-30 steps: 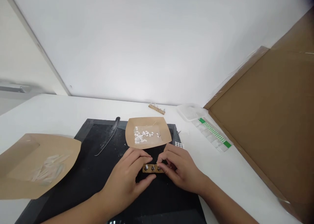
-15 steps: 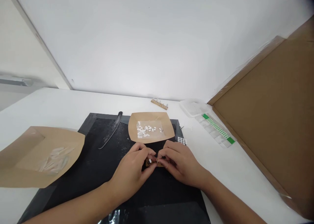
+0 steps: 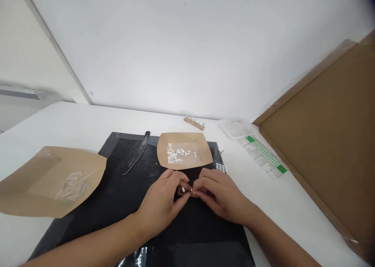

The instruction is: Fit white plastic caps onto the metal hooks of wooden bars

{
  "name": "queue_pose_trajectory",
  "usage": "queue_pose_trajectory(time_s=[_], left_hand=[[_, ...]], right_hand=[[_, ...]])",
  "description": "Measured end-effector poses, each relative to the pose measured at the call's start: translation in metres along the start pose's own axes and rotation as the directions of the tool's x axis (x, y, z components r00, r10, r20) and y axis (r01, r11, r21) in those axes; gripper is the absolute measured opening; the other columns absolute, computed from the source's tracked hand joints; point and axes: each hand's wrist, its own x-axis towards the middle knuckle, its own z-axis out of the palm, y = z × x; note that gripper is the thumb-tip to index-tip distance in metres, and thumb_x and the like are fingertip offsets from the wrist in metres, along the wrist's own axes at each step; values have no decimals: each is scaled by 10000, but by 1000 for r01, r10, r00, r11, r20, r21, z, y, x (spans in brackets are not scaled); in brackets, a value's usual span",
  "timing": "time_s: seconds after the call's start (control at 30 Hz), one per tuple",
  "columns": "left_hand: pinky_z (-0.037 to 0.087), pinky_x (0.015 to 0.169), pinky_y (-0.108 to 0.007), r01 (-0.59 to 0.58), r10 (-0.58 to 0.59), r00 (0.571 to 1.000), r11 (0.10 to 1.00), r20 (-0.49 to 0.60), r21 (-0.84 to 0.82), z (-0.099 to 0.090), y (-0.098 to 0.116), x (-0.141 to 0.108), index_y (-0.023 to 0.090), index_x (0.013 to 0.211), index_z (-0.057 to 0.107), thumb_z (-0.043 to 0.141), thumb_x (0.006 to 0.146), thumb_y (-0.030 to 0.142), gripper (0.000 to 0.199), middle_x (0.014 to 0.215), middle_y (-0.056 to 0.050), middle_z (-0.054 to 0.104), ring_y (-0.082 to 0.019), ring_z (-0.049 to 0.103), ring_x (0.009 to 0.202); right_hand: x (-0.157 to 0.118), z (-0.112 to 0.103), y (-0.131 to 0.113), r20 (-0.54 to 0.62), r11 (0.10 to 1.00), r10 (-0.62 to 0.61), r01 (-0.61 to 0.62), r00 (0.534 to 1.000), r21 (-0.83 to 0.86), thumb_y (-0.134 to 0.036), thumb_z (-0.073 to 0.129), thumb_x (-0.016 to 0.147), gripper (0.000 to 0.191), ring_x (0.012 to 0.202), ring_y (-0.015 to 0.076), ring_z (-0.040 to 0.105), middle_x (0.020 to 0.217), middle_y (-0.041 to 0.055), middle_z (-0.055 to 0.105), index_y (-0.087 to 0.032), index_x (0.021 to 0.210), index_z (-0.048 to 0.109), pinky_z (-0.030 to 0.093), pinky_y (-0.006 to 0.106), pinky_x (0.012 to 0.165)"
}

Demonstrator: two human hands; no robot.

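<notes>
My left hand (image 3: 164,194) and my right hand (image 3: 221,193) meet over the black mat, just in front of a brown paper tray (image 3: 159,152). Between and beneath them lies a short brown strip (image 3: 195,195), mostly covered by the fingers. One small white oval pad (image 3: 183,189) stands up from it beside my left fingers. The fingertips of both hands pinch together around a tiny light piece (image 3: 191,190) at the strip. The right thumb and forefinger close on it, while what the left fingertips grip is too small to tell.
The paper tray holds many white oval pads (image 3: 182,152). A larger paper tray (image 3: 96,163) with clear nail tips sits left. A black curved nail file (image 3: 143,144), another strip with posts (image 3: 193,122), a sheet of white stickers (image 3: 221,167), a clear green-labelled box (image 3: 266,155) and cardboard (image 3: 322,142) surround.
The whole view has shifted slightly, so things sit a little further right. Both hands stay together at the strip, with the fingertips moving only a little.
</notes>
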Motion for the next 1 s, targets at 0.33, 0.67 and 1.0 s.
queue_pose_trajectory(time_s=[0.33,0.67,1.0], left_hand=[[555,829,-335,21,-21,1000,1000,14,1,-1,0,0,235,1077,636,707,950,134,178,1037,-21,733,-229,688,999],[562,824,-336,20,-20,1000,1000,14,11,-1,0,0,239,1068,635,717,947,133,181,1040,-27,721,-232,689,1001],[562,836,-353,26,-26,999,999,23,21,-1,0,1,246,1070,628,704,960,151,164,1042,-26,735,-240,684,1024]], right_hand=[[1,1,3,-46,1000,-13,15,999,27,-206,584,1086,77,770,170,534,881,13,592,-211,1035,641,369,294,689],[1,2,3,-48,999,-26,27,999,18,-194,575,1085,87,780,176,547,888,20,599,-209,1036,645,372,295,691],[1,3,5,-32,1000,-29,28,999,-7,-202,579,1086,92,780,176,555,890,21,607,-212,1022,644,373,294,692]])
